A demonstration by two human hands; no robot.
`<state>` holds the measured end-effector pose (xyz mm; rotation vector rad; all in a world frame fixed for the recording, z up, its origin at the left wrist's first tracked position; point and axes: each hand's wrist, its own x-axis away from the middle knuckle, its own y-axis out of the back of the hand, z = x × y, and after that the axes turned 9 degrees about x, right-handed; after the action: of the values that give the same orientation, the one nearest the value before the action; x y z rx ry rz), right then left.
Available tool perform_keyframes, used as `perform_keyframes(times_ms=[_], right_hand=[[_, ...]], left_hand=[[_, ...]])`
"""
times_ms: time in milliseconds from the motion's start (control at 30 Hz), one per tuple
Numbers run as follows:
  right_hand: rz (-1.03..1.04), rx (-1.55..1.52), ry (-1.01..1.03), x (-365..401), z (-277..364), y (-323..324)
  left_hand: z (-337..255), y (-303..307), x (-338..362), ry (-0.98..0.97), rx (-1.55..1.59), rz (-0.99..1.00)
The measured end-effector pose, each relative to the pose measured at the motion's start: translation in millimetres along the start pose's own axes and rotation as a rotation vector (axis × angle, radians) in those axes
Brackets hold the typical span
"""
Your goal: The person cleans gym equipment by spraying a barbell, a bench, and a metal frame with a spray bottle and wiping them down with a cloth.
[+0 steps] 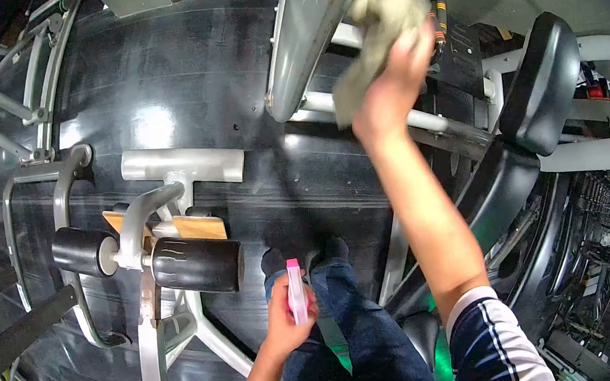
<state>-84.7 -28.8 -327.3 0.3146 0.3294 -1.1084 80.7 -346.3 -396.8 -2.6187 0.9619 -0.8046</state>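
Observation:
Low in the middle of the view, my left hand (287,314) is closed around a pink and white bottle (297,293), held upright above my legs. My right hand (394,87) is stretched out to the upper right and grips a pale greenish cloth (389,7). Hand and cloth are blurred by motion. The cloth lies against or just in front of the grey frame (315,11) of a gym machine; whether it touches is hard to tell. Part of the cloth hangs down to the left of my wrist.
At the right is a machine with black padded seats (542,86) and white tubes (597,153). A machine with black foam rollers (196,265) and a grey crossbar (184,165) stands at the left. The dark floor (164,69) is shiny. More gym frames line the left edge.

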Motion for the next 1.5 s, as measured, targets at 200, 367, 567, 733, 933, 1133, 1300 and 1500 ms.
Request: perform_keyframes(times_ms=[200, 367, 567, 733, 933, 1133, 1300, 1500], right_hand=[[-0.299, 0.158, 0.540, -79.2, 78.0, -57.1], [0.156, -0.038, -0.282, 15.3, -94.9, -38.1], [0.167, -0.113, -0.323, -8.3, -13.3, -18.8], [0.112, -0.643, -0.128, -122.1, 126.4, -22.2], [0.108, -0.159, 0.009, -75.0, 54.6, -37.9], [0.262, 0.215, -0.098, 49.2, -25.1, -6.8], [0.094, -0.101, 0.051, -18.0, 64.4, -16.0], [0.275, -0.730, 0.091, -126.0, 169.4, -19.4]], left_hand=[[2.9, -5.6, -5.2, 0.006, 0.054, -0.058], [8.2, -7.1, -3.8, 0.003, -0.048, -0.015], [-11.8, -25.4, 7.1, -0.026, -0.073, -0.027], [-22.1, -36.7, 8.9, -0.042, -0.104, 0.029], [-25.5, -50.3, 4.0, -0.004, 0.022, 0.024], [-8.9, -56.8, 6.9, 0.009, -0.050, 0.021], [-11.5, -69.0, 16.7, -0.009, -0.133, 0.056], [-15.5, -73.7, 19.4, -0.024, -0.026, 0.083]])
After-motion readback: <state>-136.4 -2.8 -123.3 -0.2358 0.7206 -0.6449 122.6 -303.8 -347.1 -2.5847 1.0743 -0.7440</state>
